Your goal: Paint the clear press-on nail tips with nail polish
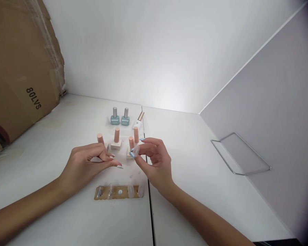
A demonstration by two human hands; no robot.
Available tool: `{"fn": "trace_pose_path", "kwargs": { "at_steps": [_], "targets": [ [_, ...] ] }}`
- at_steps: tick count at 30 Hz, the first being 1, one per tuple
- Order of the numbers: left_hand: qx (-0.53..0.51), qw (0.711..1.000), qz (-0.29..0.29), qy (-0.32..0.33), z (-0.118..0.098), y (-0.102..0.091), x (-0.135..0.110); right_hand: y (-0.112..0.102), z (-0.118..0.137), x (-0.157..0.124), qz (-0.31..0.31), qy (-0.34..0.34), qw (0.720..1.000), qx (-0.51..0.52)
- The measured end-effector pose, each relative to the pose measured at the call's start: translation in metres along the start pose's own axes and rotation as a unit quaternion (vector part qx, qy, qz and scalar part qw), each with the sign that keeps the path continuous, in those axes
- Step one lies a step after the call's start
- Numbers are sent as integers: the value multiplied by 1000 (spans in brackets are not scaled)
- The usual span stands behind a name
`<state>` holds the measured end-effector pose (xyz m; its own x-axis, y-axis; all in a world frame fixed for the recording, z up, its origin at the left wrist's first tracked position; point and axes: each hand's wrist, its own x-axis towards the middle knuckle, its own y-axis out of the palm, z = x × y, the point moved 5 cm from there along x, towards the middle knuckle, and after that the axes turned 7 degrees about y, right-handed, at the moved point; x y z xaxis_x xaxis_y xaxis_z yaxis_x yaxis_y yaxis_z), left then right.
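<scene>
My right hand (154,160) pinches a clear false nail tip (136,150) between thumb and forefinger, just above the white table. My left hand (92,162) hovers close to its left with fingers curled and pale blue nails pointing toward the tip; nothing shows in it. Below both hands lies a tan strip (117,192) carrying several clear nail tips. Behind the hands stand several peach finger-shaped pegs on small cream bases (116,136).
Two teal polish bottles (120,117) with silver caps and a white tube (138,120) lie at the back. A cardboard box (17,71) leans at the left. A wire frame (240,153) sits by the right wall. A seam (150,205) runs down the table.
</scene>
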<state>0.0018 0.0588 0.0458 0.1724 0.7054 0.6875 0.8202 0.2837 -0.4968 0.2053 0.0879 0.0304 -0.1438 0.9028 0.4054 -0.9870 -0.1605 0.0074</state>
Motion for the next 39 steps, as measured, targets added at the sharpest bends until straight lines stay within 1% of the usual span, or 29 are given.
{"fn": "trace_pose_path", "kwargs": {
  "at_steps": [3, 9, 16, 21, 24, 26, 30, 33, 36, 39],
  "targets": [
    [1, 1000, -6, -2, 0, -1, 2, 0, 0, -1, 1, 5, 1000, 0],
    [11, 1000, 22, 9, 3, 5, 2, 0, 0, 0, -1, 16, 1000, -4],
    [6, 1000, 1, -15, 3, 3, 0, -2, -1, -2, 5, 25, 1000, 4],
    [5, 1000, 10, 12, 4, 5, 1, -1, -1, -1, 7, 27, 1000, 6],
    [12, 1000, -7, 15, 3, 3, -1, 0, 0, -1, 6, 30, 1000, 4],
    [12, 1000, -15, 5, 3, 2, -3, 0, 1, -1, 5, 32, 999, 4],
    [17, 999, 24, -17, 5, 7, -3, 0, 2, -2, 6, 23, 1000, 4],
    [-4, 999, 29, -31, 6, 11, -3, -1, 1, -3, 3, 26, 1000, 6],
    [-25, 999, 37, -15, 3, 14, -4, -1, 0, -3, 4, 42, 999, 18],
    [-13, 999, 47, 3, 3, 16, -5, 1, -1, -3, 9, 73, 997, 29]
  ]
}}
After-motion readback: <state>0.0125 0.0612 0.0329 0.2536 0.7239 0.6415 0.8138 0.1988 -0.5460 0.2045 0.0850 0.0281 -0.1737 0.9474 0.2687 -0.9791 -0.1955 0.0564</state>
